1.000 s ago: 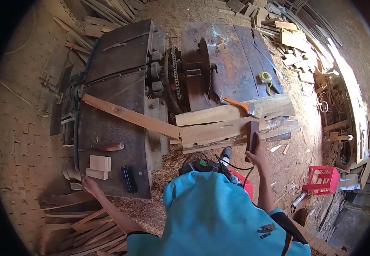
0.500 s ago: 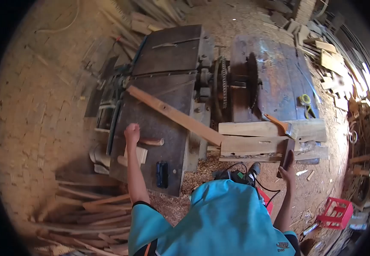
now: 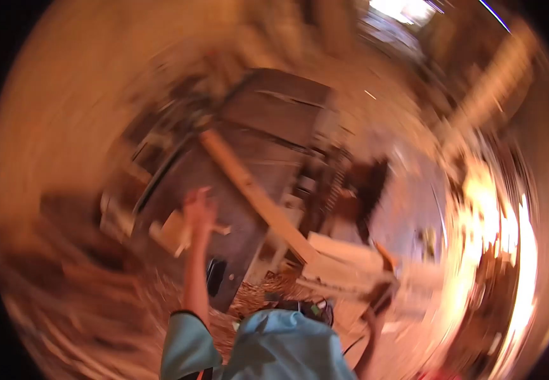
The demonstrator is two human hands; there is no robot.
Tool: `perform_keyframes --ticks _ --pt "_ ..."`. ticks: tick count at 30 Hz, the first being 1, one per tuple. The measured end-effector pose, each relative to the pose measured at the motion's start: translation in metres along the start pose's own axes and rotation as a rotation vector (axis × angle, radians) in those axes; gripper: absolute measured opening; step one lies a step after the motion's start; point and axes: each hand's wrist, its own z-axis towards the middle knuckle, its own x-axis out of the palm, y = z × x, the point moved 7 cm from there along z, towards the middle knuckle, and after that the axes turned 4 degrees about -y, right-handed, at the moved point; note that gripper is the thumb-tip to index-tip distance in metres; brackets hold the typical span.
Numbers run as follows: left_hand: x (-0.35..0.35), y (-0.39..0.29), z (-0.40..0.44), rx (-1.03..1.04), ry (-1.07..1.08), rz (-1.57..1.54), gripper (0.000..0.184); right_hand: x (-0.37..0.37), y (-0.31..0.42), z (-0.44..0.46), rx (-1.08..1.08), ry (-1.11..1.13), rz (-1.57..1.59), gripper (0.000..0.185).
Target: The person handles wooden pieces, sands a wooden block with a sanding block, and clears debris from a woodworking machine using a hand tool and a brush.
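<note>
My left hand [image 3: 199,212] is over the dark machine table, blurred, its fingers apart and nothing visible in them. Close by it lie pale wood blocks [image 3: 170,233], partly behind my wrist. A long wooden strip [image 3: 254,190] slants across the table, its near end by the pale boards [image 3: 347,252]. My right hand [image 3: 372,318], dim and smeared, is closed around a dark brown wooden block [image 3: 385,294] at the boards' near edge. Beside that block an orange-handled tool [image 3: 385,256] rests on the boards.
A black case [image 3: 216,277] sits on the near part of the machine table [image 3: 268,142]. A large upright disc [image 3: 373,197] stands beyond the boards, next to a second table with a yellow tape measure [image 3: 428,240]. Stacked timber [image 3: 90,278] lies at left.
The view has swung and blurred. My left hand has gone from a fist to spread fingers. My right hand keeps the dark block near the boards.
</note>
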Motion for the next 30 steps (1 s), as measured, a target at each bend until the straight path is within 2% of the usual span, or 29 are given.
perform_keyframes --ticks 1,2,3,5,8,11,15,16,18,20,21,22,24,25,26,27,28,29,30 --pt "-0.022 -0.021 -0.014 -0.045 -0.048 -0.042 0.024 -0.002 0.002 0.001 -0.070 0.001 -0.095 0.082" --pt "-0.029 -0.022 -0.034 -0.199 0.057 -0.174 0.023 -0.001 0.013 0.000 -0.146 0.018 -0.044 0.080" --pt "-0.042 -0.029 -0.056 -0.242 -0.021 -0.191 0.023 0.011 0.039 0.001 -0.158 0.065 -0.040 0.080" --pt "-0.081 -0.049 -0.092 -0.122 -0.081 -0.178 0.024 0.038 0.094 0.014 -0.181 0.164 -0.052 0.080" --pt "-0.112 -0.025 -0.157 -0.302 -0.135 -0.145 0.024 0.079 0.165 0.032 -0.257 0.341 -0.012 0.081" --pt "-0.159 0.008 -0.207 -0.535 -0.177 -0.104 0.024 0.121 0.222 0.038 -0.364 0.595 0.064 0.082" --pt "-0.236 0.005 -0.249 -0.703 -0.400 0.178 0.023 0.186 0.274 0.033 -0.510 1.017 0.201 0.084" --pt "-0.247 -0.003 -0.265 -0.747 -0.431 0.238 0.023 0.201 0.296 0.030 -0.822 0.936 0.121 0.070" --pt "-0.261 -0.023 -0.305 -0.862 -0.490 0.319 0.023 0.243 0.300 0.018 -0.866 1.218 0.115 0.067" --pt "-0.261 -0.054 -0.357 -1.010 -0.542 0.354 0.023 0.241 0.339 -0.026 -1.384 1.036 -0.023 0.076" --pt "-0.252 -0.071 -0.387 -1.137 -0.542 0.364 0.024 0.259 0.325 -0.025 -1.357 1.057 -0.135 0.081" --pt "-0.240 -0.089 -0.420 -1.274 -0.504 0.412 0.025 0.268 0.322 -0.034 -1.141 1.241 -0.063 0.084" --pt "-0.205 -0.121 -0.487 -1.531 -0.374 0.451 0.029 0.299 0.313 -0.045 -1.211 1.243 0.106 0.065" --pt "-0.175 -0.135 -0.528 -1.610 -0.413 0.423 0.028 0.322 0.296 -0.038 -1.130 1.202 0.073 0.066" --pt "-0.139 -0.149 -0.574 -1.673 -0.450 0.390 0.027 0.346 0.278 -0.029 -1.046 1.144 0.039 0.068" --pt "-0.105 -0.165 -0.614 -1.806 -0.467 0.184 0.037 0.371 0.271 -0.028 -1.009 1.099 0.078 0.070" --pt "-0.090 -0.199 -0.619 -1.731 -0.353 0.126 0.035 0.372 0.273 -0.032 -0.943 1.122 -0.008 0.077" --pt "-0.008 -0.211 -0.701 -2.166 -0.290 -0.092 0.039 0.365 0.281 -0.036 -0.876 1.134 -0.095 0.084" --pt "0.006 -0.249 -0.710 -2.108 -0.436 -0.003 0.043 0.360 0.284 -0.036 -0.807 1.137 -0.183 0.091"
